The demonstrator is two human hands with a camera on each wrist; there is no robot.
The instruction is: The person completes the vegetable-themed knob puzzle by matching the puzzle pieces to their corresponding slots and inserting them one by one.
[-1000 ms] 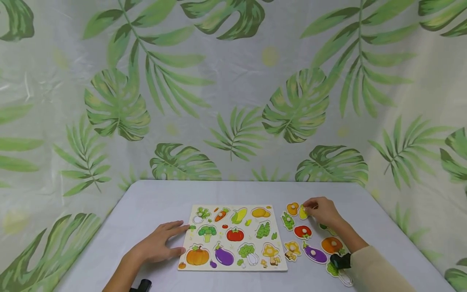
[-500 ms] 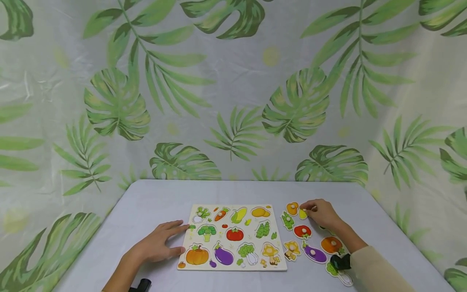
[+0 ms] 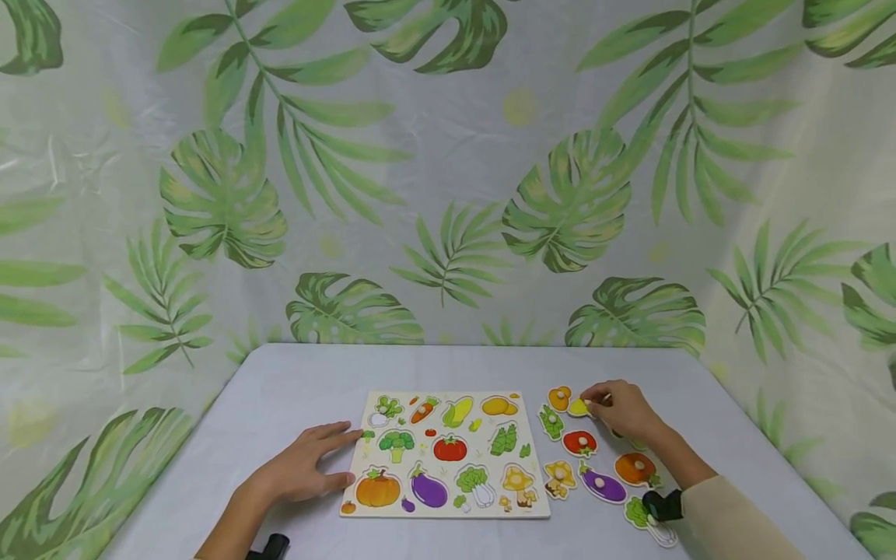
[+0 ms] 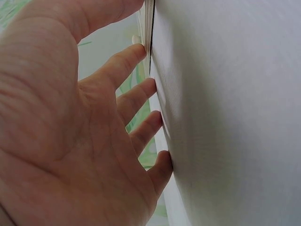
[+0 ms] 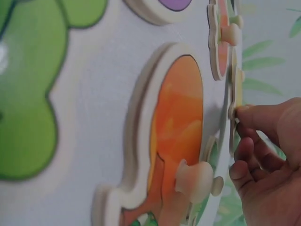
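A wooden vegetable puzzle board [image 3: 481, 482] lies on the white table. My left hand [image 3: 308, 465] rests at its left edge, thumb and index finger touching the board. In the left wrist view the fingers [image 4: 138, 96] of that hand are spread, their tips along the board edge and tabletop. To the right of the board, my right hand [image 3: 623, 408] pinches a yellow corn puzzle piece [image 3: 578, 407], partly hidden by the fingers. The right wrist view shows thumb and fingertips on the edge-on yellow piece [image 5: 238, 89]. Carrot [image 3: 423, 412] and radish [image 3: 382, 414] pieces with knobs sit in the board.
Loose knobbed pieces lie right of the board: potato [image 3: 559, 398], leafy green [image 3: 551, 422], tomato [image 3: 579, 443], mushroom [image 3: 560, 478], eggplant [image 3: 606, 488], pumpkin [image 3: 633, 469] and bok choy [image 3: 638, 513]. Another green piece [image 3: 637, 444] is mostly under the right wrist. A leaf-patterned curtain [image 3: 448, 194] hangs behind.
The yellow corn piece has turned from upright to lying more sideways in my right hand's pinch. The right hand has shifted slightly; the left hand has stayed at the board.
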